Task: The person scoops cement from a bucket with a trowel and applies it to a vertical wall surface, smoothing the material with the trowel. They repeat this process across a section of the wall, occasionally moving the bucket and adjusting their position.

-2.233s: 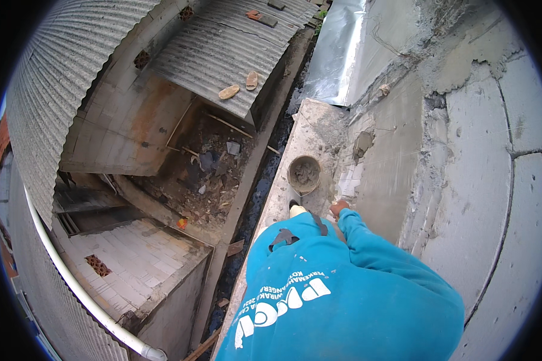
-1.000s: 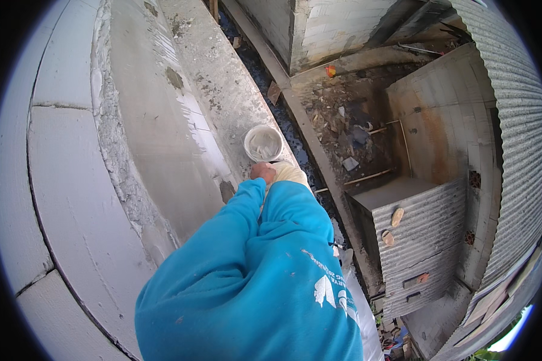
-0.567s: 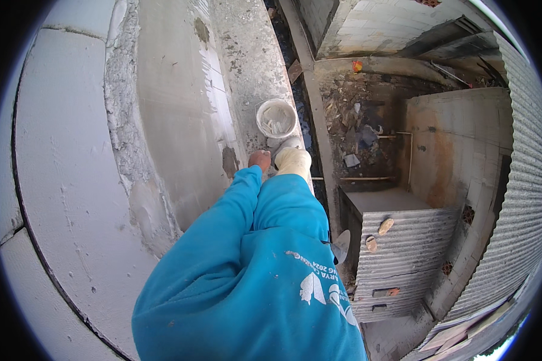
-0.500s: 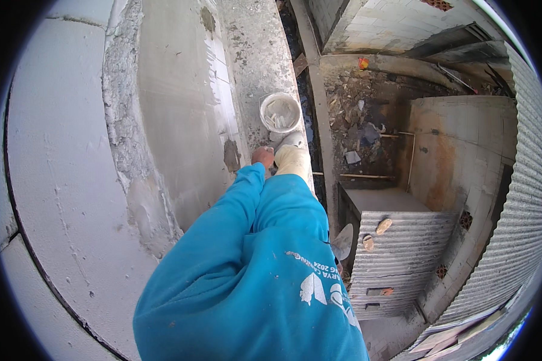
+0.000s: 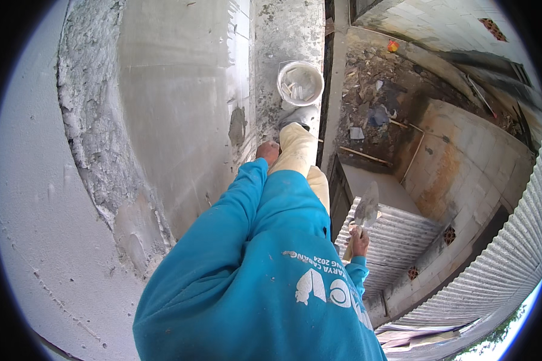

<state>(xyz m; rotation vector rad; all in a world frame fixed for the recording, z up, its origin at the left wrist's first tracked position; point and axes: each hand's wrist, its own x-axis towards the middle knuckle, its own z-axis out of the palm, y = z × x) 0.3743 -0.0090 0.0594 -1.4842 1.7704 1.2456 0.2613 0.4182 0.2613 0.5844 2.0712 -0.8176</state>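
In my right hand (image 5: 359,242) is a trowel (image 5: 367,207), its handle in my closed fingers and its grey, stained blade pointing away from me. The trowel is out to the right, past the ledge, with a corrugated roof below. My left hand (image 5: 268,151) rests against the cream trouser leg (image 5: 295,147), between it and the wall. Only the back of that hand shows; its fingers are hidden. Beyond my grey boot (image 5: 300,115), a white bucket (image 5: 300,83) stands on the ledge, with whitish pieces inside and a grey-smeared rim.
I am on a narrow, speckled concrete ledge (image 5: 289,30). A smooth grey plastered wall (image 5: 168,90) and a rough mortar band (image 5: 93,96) line its left side. To the right is a drop to a rubble-strewn yard (image 5: 367,84) and a corrugated roof (image 5: 397,240).
My right hand and the trowel have swung out from beside my body, where only part of the blade showed. The view has shifted, so the bucket appears higher and farther right.
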